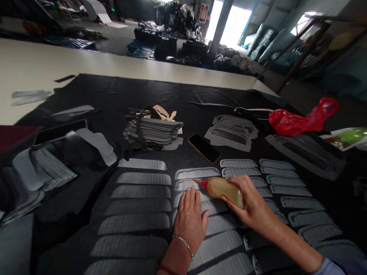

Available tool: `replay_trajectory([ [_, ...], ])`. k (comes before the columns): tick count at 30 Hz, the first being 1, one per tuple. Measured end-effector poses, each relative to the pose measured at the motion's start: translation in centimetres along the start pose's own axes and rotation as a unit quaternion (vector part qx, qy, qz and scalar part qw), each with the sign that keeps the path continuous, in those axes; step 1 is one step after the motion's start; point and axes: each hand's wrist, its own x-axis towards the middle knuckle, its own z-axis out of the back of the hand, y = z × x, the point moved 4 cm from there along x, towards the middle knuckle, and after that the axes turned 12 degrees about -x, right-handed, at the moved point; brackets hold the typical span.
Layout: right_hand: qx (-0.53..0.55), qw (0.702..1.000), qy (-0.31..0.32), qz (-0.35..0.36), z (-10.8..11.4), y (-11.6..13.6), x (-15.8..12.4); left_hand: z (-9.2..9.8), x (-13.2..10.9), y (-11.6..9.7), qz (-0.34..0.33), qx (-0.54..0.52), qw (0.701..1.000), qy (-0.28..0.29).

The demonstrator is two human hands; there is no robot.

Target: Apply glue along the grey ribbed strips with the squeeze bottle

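Note:
My right hand (252, 204) grips a soft amber squeeze bottle (225, 191) with a red nozzle, its tip pointing left onto a grey ribbed strip (187, 185). Flat beside it lies my left hand (190, 217), fingers stretched out and pressing down on the grey strips just below the nozzle; a thin bangle circles that wrist. Several grey ribbed strips (143, 191) are laid in columns across the black sheet (114, 91) in front of me.
A phone (204, 148) lies beyond the strips. Stacks of grey cut pieces (156, 131) sit behind, another stack (232, 131) to its right. A red plastic bag (301, 118) lies far right, grey fabric piles (34, 172) at left. The pale table (34, 65) extends beyond.

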Motion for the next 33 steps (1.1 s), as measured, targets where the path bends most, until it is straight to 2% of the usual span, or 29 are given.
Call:
replay_trajectory([
  [15, -0.032, 0.999, -0.016, -0.026, 1.4, -2.1, -2.1, -0.2, -0.1, 0.1, -0.026, 0.016, 0.999, -0.010],
  [33, -0.051, 0.996, -0.002, -0.077, 2.6, -4.6, -4.5, -0.1, 0.0, 0.2, -0.056, 0.019, 0.998, -0.016],
])
